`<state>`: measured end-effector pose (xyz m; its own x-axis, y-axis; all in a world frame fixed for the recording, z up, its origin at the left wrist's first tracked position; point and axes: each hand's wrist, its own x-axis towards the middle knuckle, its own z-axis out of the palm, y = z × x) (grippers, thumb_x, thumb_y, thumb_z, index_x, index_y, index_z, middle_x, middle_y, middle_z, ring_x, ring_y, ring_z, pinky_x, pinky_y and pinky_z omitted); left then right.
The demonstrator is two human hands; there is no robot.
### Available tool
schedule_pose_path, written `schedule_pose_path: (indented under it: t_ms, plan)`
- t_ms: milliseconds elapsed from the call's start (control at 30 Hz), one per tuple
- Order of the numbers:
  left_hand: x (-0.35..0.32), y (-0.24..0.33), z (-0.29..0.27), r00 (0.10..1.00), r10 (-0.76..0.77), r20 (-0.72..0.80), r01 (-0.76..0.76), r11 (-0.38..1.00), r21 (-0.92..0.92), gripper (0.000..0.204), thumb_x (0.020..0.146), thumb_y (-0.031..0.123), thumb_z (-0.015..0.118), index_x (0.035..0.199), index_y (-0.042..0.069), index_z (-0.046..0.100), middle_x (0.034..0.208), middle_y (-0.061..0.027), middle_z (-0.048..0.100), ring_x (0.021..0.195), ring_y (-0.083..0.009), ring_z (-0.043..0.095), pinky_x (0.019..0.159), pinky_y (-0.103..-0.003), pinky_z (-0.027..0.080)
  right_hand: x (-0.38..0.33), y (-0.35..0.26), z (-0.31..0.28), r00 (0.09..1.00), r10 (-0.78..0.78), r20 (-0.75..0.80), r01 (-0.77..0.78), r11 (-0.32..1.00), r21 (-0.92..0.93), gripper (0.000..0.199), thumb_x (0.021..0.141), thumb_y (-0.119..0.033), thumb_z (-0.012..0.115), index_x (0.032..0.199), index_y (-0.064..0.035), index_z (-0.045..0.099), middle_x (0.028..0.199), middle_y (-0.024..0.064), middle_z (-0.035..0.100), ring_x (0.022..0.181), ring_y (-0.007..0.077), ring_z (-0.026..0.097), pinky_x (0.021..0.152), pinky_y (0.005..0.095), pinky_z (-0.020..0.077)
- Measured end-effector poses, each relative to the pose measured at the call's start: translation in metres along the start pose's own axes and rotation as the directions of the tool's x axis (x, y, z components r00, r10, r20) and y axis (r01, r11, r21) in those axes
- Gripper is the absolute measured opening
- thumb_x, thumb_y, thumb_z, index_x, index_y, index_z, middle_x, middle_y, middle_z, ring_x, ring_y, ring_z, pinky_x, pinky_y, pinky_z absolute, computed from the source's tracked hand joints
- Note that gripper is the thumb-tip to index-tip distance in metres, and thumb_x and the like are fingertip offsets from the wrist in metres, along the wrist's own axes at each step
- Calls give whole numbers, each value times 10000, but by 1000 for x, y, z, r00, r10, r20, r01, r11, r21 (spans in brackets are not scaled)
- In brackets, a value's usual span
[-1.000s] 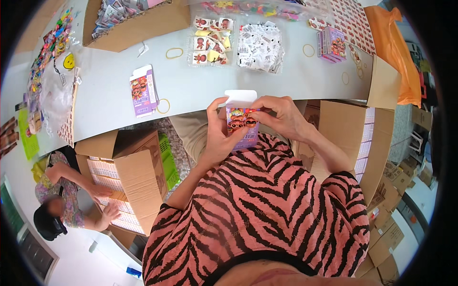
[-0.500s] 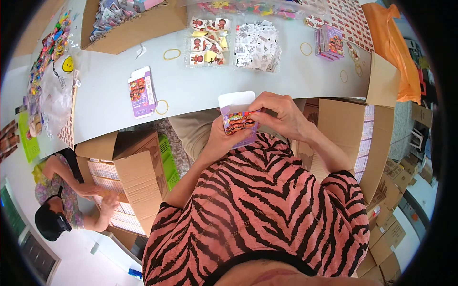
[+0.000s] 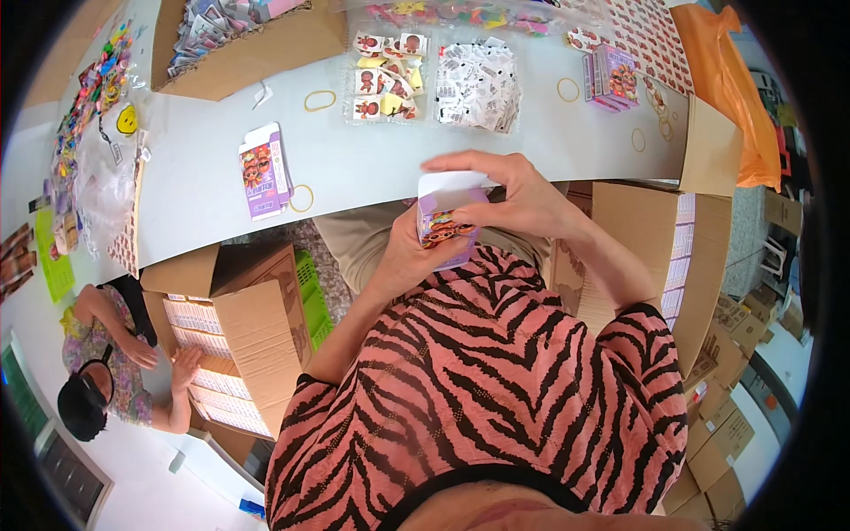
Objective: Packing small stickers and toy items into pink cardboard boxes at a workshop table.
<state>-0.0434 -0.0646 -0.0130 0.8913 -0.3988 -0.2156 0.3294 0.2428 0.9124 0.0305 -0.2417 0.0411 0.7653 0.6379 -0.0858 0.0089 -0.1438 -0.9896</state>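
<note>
Small purple carton (image 3: 450,232) held upright between both hands, just above the lap, at 6 o'clock of the grey table (image 3: 372,168). Left hand (image 3: 409,257) wrapped around lower body from behind, fingers closed against back and side panels. Right hand (image 3: 521,196) arched over top, thumb and fingertips pressed on white top flap (image 3: 447,184), which stands open. Printed cartoon face visible on front panel.

Handling judgement: thin folded cardboard, light, hollow, easily creased. Best taken by side edges and corners, where folds give stiffness; broad panels likely to dent under pressure. Glossy print possibly a little slippery.

Outward from the grip:
- At 10 o'clock, a flat purple carton blank (image 3: 264,168) lying on the table, a yellow rubber band (image 3: 302,198) just beside it.
- At 12 o'clock, a cartoon sticker sheet (image 3: 383,87) and a bag of small white packets (image 3: 478,85).
- At 1 o'clock, a stack of finished purple cartons (image 3: 611,76).
- At 11 o'clock, a brown cardboard box (image 3: 248,44) of loose items.
- At 8 o'clock, an open shipping carton (image 3: 239,345), another person's hand (image 3: 184,365) resting on it.
</note>
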Motion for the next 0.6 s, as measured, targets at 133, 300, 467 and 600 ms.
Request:
schedule_pose_path:
  t_ms: [133, 300, 467, 600]
  plan:
    - [-2, -1, 3, 997, -15, -71, 15, 1000, -5, 339, 798, 23, 648, 1106, -15, 513, 976, -34, 611, 873, -80, 565, 773, -244, 474, 1, 5, 3, 995, 16, 98, -4, 993, -122, 385, 749, -31, 639, 1131, -40, 599, 1104, 78, 617, 989, 203, 583, 820, 309, 474]
    - [-2, -3, 2, 995, -3, -100, 7, 999, 32, 311, 790, 17, 653, 1073, -8, 526, 946, -26, 609, 852, -76, 563, 759, -240, 472, -1, 22, 17, 823, -564, 67, 478, 624, -618, 378, 708, 15, 625, 1084, -30, 629, 1078, 98, 622, 898, 238, 589, 805, 319, 483]
    - [-1, 0, 0, 999, -35, -40, 34, 999, -25, 376, 783, 25, 663, 1127, -19, 516, 1000, -52, 616, 890, -91, 569, 792, -243, 470, -2, 3, 5, 988, -156, -7, 151, 969, -196, 257, 850, -109, 559, 1076, -8, 631, 1001, 86, 632, 899, 187, 573, 818, 291, 459]
    - [1, -2, -2, 999, -48, 4, 49, 999, -17, 408, 782, 33, 667, 1154, -21, 508, 1028, -63, 615, 907, -96, 572, 808, -247, 469, 1, -1, -16, 979, 124, 165, -130, 991, 25, 331, 959, -235, 435, 1112, -6, 618, 933, 79, 624, 909, 137, 562, 821, 259, 439]
